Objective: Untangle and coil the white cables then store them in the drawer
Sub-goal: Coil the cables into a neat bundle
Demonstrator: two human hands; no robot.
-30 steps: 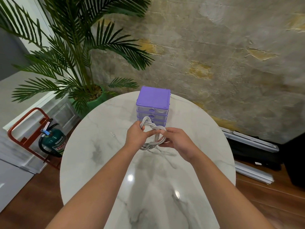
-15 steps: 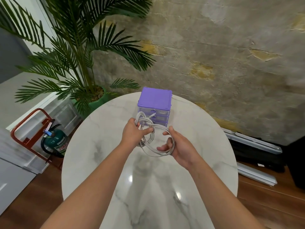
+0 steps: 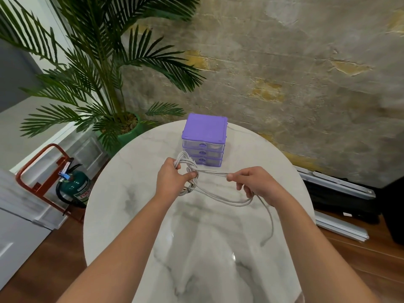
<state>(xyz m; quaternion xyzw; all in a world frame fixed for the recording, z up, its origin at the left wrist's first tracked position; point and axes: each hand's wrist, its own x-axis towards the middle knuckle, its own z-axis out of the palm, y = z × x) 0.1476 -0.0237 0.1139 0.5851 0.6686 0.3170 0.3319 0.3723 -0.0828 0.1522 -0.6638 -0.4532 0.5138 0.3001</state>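
Note:
A bundle of white cables (image 3: 215, 194) hangs between my two hands above the round marble table (image 3: 122, 193). My left hand (image 3: 173, 178) grips the gathered loops at the left end. My right hand (image 3: 255, 184) pinches several strands and holds them out to the right, so long loops sag between the hands. One loose end (image 3: 270, 226) trails down past my right wrist. A small purple drawer unit (image 3: 204, 138) with three clear drawers, all closed, stands just behind the cables at the far side of the table.
A potted palm (image 3: 105, 84) stands at the back left of the table, against a rough wall. On the floor at the left are a green fire extinguisher (image 3: 76, 189) in a red stand; grey metal rails (image 3: 336, 189) lie on the right.
My right hand has moved right, pulling strands out of the compact bundle into long loops. A free end now dangles below it. My left hand stays on the coil.

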